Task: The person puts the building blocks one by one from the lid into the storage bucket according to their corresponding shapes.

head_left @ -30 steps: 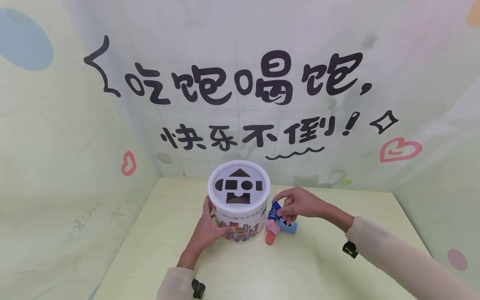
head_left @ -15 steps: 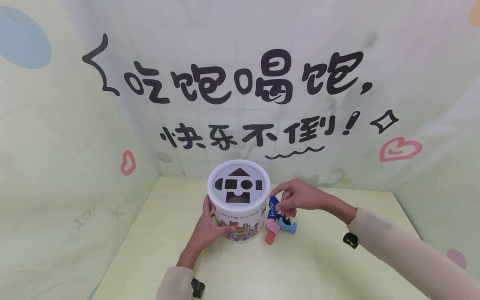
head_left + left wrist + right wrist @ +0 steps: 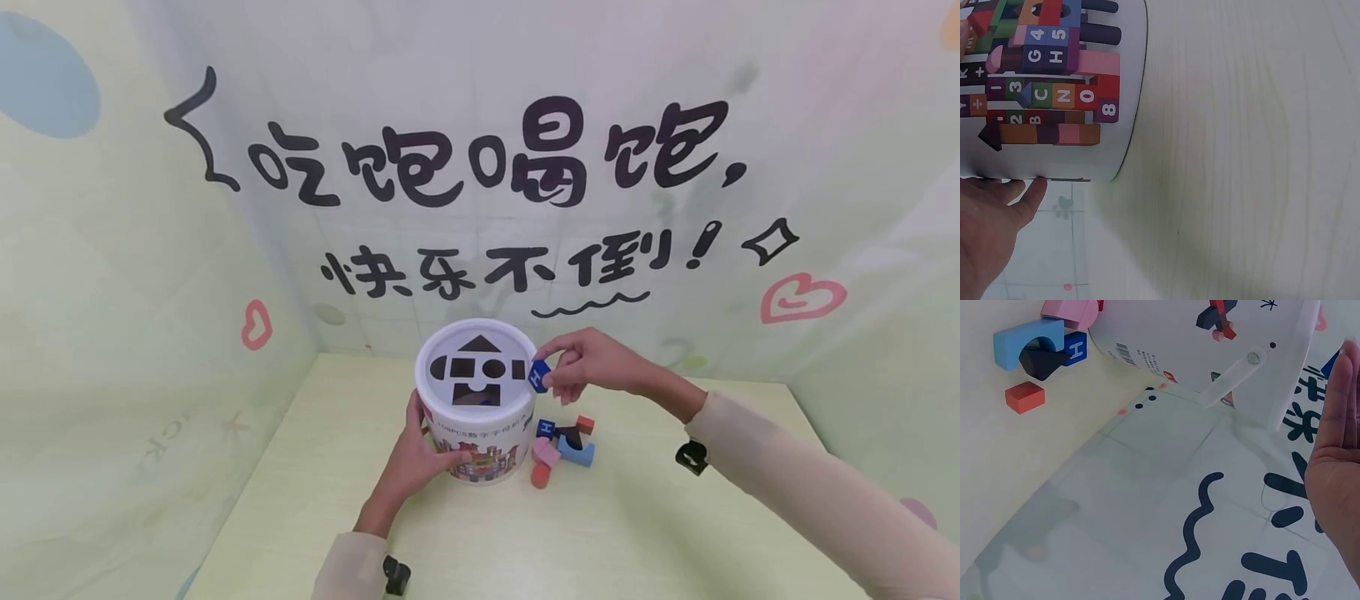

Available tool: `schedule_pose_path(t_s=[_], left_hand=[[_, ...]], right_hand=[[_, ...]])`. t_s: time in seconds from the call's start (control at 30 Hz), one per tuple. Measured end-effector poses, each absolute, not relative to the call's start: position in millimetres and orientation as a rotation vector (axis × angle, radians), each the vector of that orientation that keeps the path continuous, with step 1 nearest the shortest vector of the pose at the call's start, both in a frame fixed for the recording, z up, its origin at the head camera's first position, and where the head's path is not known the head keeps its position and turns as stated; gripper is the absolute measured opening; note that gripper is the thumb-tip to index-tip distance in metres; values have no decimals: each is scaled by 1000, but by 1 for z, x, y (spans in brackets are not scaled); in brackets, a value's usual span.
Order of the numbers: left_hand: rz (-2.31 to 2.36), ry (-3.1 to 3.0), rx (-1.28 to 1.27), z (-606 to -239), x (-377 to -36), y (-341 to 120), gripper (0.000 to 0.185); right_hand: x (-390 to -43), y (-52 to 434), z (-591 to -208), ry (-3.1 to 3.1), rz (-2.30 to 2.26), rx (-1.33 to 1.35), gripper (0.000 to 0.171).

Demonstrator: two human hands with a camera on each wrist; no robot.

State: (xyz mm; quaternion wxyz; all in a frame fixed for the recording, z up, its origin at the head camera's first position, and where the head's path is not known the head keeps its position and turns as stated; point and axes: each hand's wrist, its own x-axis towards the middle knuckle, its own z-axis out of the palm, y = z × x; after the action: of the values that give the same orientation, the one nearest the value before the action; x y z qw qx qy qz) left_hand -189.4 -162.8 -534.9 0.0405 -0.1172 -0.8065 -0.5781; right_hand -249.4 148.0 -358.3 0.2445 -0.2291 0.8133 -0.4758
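A white bucket [image 3: 480,454] with printed block pictures stands on the table, its lid [image 3: 480,328] cut with triangle, half-round, square, circle, rectangle and arch holes. My left hand [image 3: 418,457] grips the bucket's left side, thumb across the front; in the left wrist view its fingers touch the printed wall [image 3: 1054,159]. Between thumb and fingertips, my right hand [image 3: 596,360] pinches a blue block [image 3: 538,377] marked with a white H, right at the lid's right rim. The right wrist view shows just a blue corner [image 3: 1331,365] of it behind the fingers.
Right of the bucket lies a small pile: another blue H block [image 3: 545,428], a black block [image 3: 567,434], a red block [image 3: 586,425], a light blue arch [image 3: 577,452], pink pieces [image 3: 546,452] and an orange round block [image 3: 540,476]. A printed cloth [image 3: 480,67] hangs behind.
My right hand has lifted the blue block up from the pile to the lid's rim, uncovering the second blue block and a red block. My left hand stays on the bucket.
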Motion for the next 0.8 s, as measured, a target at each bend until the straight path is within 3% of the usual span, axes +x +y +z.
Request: schedule_pose_path(t_s=[0.8], left_hand=[[-1743,-2523,-357,-495,-173,-155,123]], right_hand=[[-268,119,-369,2289,-1347,-487,37]])
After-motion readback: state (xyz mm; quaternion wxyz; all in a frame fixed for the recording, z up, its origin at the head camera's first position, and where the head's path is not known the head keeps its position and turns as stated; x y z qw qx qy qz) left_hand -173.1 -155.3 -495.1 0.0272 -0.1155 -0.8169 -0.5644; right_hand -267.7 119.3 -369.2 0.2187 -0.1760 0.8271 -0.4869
